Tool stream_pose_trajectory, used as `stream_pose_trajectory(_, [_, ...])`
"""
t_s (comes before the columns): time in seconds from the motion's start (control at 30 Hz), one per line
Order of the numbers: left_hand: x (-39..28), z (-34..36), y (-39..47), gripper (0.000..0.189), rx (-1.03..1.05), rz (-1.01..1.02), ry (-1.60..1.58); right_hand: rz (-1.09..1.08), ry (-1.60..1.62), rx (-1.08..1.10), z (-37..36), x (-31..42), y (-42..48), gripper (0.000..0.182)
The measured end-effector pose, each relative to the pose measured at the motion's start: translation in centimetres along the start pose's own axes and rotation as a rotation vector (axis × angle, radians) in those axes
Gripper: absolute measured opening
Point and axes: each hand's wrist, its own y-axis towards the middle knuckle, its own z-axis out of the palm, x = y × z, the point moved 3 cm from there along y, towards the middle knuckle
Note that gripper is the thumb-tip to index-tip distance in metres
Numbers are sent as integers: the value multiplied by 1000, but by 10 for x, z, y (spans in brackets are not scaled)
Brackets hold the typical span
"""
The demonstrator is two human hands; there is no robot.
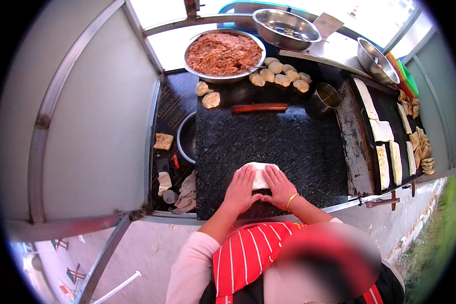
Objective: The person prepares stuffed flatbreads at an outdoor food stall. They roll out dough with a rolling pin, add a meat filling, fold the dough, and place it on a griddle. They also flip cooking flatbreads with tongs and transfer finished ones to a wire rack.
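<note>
A flat white piece of dough (260,175) lies on the black speckled stone worktop (269,140), close to its near edge. My left hand (243,190) rests palm down over the dough's left side, fingers stretched forward. Over the right side lies my right hand (278,188), with a yellow bangle on the wrist. The two thumbs point inward and nearly meet at the near end of the dough. What lies beneath the palms is hidden. Farther up the worktop is a red-brown rolling pin (260,108).
At the back stands a metal bowl of minced filling (224,57), beside several dough balls (282,79). A metal container with yellowish liquid (326,97) stands near the griddle (383,98), which holds several long flatbreads (395,161). A dark basin (187,136) sits left, partly hidden under the worktop.
</note>
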Motion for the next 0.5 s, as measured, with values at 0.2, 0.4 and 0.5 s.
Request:
stream_pose_trajectory(0.2, [-12,-13,16,91,50,-184,-23,63,136,125,-37,-28,10,58])
stream_pose_trajectory(0.4, [-21,9,40,90,11,-22,-82,53,219,-428,-100,-109,126,59])
stream_pose_trajectory(0.5, [-12,1,33,87,127,10,-95,72,52,-340,-98,-137,182,73])
